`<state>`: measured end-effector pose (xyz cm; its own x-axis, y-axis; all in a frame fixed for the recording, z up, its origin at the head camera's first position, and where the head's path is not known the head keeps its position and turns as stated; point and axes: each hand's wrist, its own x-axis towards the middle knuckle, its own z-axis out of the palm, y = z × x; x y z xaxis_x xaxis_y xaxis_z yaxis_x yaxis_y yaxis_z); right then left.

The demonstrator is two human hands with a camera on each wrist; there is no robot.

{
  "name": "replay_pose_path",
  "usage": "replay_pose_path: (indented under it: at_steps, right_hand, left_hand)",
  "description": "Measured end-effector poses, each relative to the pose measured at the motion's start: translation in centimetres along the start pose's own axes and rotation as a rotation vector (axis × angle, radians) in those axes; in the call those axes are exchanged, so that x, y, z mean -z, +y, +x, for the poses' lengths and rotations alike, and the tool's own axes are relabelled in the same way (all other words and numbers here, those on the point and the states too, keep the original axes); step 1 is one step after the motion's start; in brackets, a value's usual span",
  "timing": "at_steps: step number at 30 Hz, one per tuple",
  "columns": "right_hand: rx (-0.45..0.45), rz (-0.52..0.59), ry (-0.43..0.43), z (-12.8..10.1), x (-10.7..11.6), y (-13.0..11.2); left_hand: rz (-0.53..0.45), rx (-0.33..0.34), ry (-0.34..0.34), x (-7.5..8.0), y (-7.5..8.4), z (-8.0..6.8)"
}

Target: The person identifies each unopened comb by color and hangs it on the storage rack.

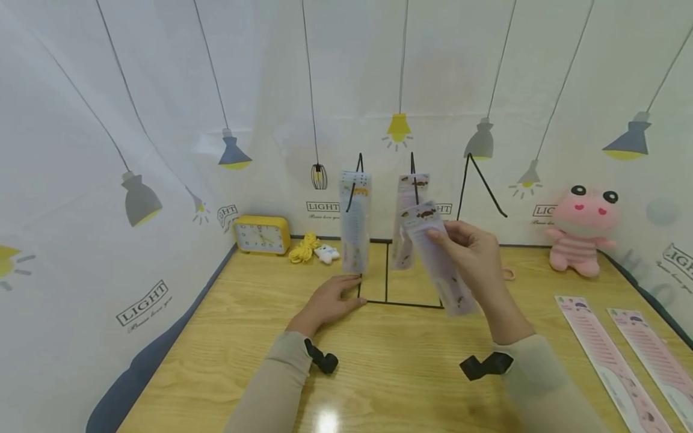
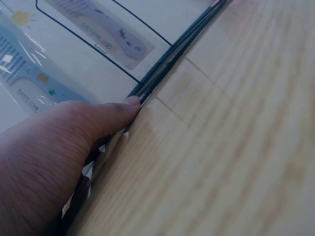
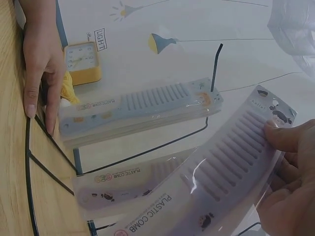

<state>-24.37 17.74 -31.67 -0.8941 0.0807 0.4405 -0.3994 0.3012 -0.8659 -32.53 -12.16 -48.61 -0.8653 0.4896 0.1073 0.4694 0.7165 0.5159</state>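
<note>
Head view: my right hand point(image 1: 471, 249) pinches a lilac plastic comb in clear packaging point(image 1: 438, 261), lifted near the black wire display rack point(image 1: 387, 264).

Left wrist: left hand point(image 2: 54, 157) flat, fingers straight, steadying the rack base.

Right wrist: thumb pins the pack; finger detail probably hidden.

A staged recording booth rather than a lived-in room: wooden table point(image 1: 379, 373) closed in on all sides by white cloth backdrop point(image 1: 108, 120) printed with hanging lamps. Props along the back edge: yellow alarm clock point(image 1: 261, 235) at left, pink plush toy point(image 1: 582, 230) at right, black wire display rack point(image 1: 387, 264) in the middle.
</note>
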Motion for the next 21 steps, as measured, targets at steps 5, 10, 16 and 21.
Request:
replay_pose_path:
  at_steps: [5,10,16,21]
  right_hand:
    - [0.007,-0.001,0.026,0.0,-0.1,0.4]
    - [0.011,0.008,0.046,0.3,-0.4,0.9]
    - [-0.001,0.018,0.057,1.5,-1.1,1.7]
    - [-0.074,0.036,0.051,2.7,-1.9,2.1]
  left_hand:
    - [0.016,0.0,-0.009,-0.3,0.0,0.2]
    - [0.012,-0.006,-0.003,-0.2,0.0,0.1]
    - [-0.002,-0.018,0.009,-0.1,0.0,-0.1]
    - [-0.011,-0.016,0.007,0.1,0.1,-0.2]
